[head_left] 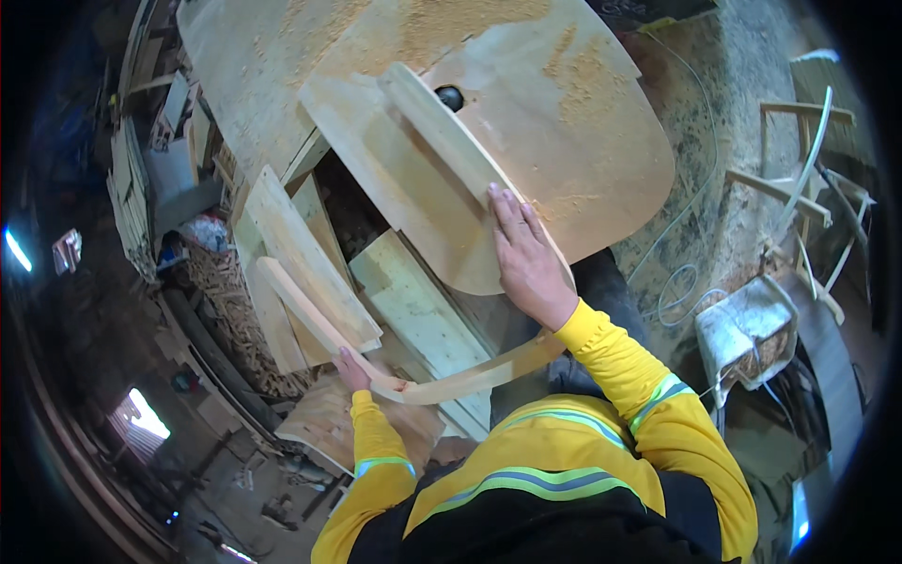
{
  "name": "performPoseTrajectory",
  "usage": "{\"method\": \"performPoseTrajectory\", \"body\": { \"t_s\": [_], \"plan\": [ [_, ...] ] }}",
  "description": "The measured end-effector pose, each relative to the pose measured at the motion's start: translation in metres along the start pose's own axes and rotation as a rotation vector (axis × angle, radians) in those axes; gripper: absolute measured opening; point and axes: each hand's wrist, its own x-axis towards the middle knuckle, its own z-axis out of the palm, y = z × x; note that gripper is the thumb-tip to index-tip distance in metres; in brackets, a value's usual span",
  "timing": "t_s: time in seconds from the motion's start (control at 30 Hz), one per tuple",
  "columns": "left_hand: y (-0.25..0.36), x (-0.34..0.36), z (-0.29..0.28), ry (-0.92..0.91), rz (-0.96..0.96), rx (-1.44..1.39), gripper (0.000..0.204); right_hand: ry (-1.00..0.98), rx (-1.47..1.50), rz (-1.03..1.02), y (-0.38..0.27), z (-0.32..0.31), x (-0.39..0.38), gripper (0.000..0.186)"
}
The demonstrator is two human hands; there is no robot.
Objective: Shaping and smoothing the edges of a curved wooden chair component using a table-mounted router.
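A pale, U-shaped bent wooden frame (460,387) lies across in front of me, its curve toward my body. One of its arms rests on the plywood tabletop (611,160), beside a dark round spindle (449,98) in a hole. My right hand (528,258) is laid over this arm near the bend, fingers along the wood and thumb hidden. My left hand (351,369) grips the frame's other side, low near the curve. That side reaches off the tabletop over loose boards.
Sawdust (470,19) covers parts of the tabletop. Planks (305,254) lean at its left, with offcuts and shavings (230,301) beyond. On the right are a cable (681,202) on the floor, a whitish container (747,329) with shavings, and wooden frames (780,193).
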Motion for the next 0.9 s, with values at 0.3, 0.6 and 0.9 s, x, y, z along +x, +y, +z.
{"method": "performPoseTrajectory", "body": {
  "t_s": [0.3,0.6,0.9],
  "plan": [
    [-0.008,0.011,0.002,-0.003,0.1,-0.104,0.071,0.116,0.125,0.019,0.003,0.01,-0.002,0.054],
    [-0.005,0.012,0.007,0.003,0.068,-0.19,0.069,0.107,0.111,0.013,0.005,0.017,-0.001,0.055],
    [-0.014,0.018,-0.002,-0.008,0.015,-0.035,0.069,0.077,0.055,-0.012,0.003,0.007,0.009,0.059]
  ]
}}
